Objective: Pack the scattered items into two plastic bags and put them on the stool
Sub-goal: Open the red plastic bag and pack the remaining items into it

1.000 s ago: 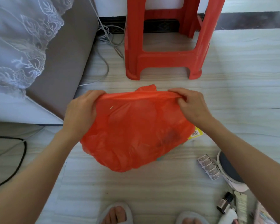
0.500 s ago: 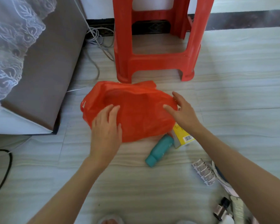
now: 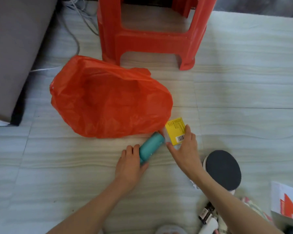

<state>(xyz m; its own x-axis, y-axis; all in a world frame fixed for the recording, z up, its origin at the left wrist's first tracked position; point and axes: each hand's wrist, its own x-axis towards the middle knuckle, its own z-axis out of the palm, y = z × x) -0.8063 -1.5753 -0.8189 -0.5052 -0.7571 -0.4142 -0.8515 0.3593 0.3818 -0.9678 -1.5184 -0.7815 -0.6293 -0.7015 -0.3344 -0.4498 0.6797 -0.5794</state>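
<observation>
An orange-red plastic bag (image 3: 108,102) lies puffed up on the floor in front of the red plastic stool (image 3: 150,36). Just below the bag's right edge lies a teal bottle (image 3: 150,146). My left hand (image 3: 131,163) grips its near end, fingers curled round it. Beside it is a yellow box (image 3: 175,130) with a barcode. My right hand (image 3: 184,149) holds that box between thumb and fingers.
A round white device with a dark top (image 3: 223,169) sits by my right forearm. Small bottles (image 3: 206,215) and a white-and-red box (image 3: 287,201) lie at the lower right. A grey sofa (image 3: 12,48) stands at the left, cables (image 3: 78,19) behind it.
Both hands let go of the bag, which now lies on the floor. The left hand dropped to the teal bottle, the right to the yellow box. The view moved closer to the floor.
</observation>
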